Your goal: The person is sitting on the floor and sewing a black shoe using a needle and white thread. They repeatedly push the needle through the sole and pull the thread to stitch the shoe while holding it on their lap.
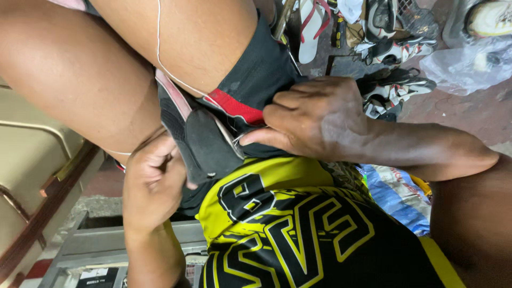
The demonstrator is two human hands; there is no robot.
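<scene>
1. Left hand [152, 184] is curling its fingers [160, 160] shut around the heel end of a dark shoe [200, 141], which is lying wedged between the person's thighs in the lap, sole edge up.
2. Right hand [314, 120] is pressing on the shoe's far side; thumb and forefinger are pinched nearly closed on something small and pale at the shoe's edge, probably a needle, though too small to tell.
3. A white thread [159, 42] is running taut from the top of the frame down over the thigh to the shoe.
4. Risk, as I judge it: with the thread pulled this tight, it could be snapping or tearing through the shoe's edge if the right hand is yanking.
5. Risk: bare thighs are sitting right against the work; a slipping point could be pricking skin or the left thumb.
6. Risk: the one-handed clamp could be letting the shoe twist.
7. Hidden: the shoe's toe under the black shorts [256, 74]; the thread's upper end is cut off; the stitching spot is being covered by the right-hand fingers.
8. Background: loose sandals and shoes [392, 90] on the floor, a plastic bag [464, 64], blurred.
</scene>
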